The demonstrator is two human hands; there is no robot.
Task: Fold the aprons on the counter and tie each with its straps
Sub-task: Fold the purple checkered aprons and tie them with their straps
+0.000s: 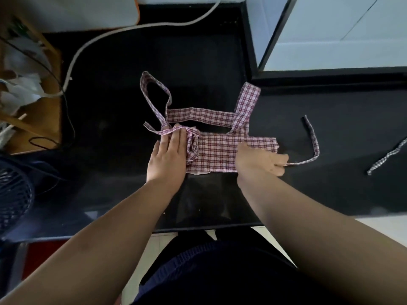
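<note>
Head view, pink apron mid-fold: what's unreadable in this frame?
Head view only.
- Right hand fingertips on the strap: motion blur.
- Apron edge under the left hand: hidden by the flat palm.
- Grey checked strip: cut off by the right edge.
- Box contents at far left: blurred, partly cropped.

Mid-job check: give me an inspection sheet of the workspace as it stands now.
Surface: black counter, glossy, no spills seen.
Job's things: pink plaid apron folded into a band; neck loop lies loose behind it; one strap trails right. A grey checked strap lies at the right edge.
Clutter: wooden tray holding white bags, on the left.
Grippers: left hand presses flat on the apron's left end; right hand pinches the strap.
Cables: thick white cable crosses the counter's back left; thin black cable beside the tray.
Surroundings: dark fan lower left; white cabinet back right.
</note>
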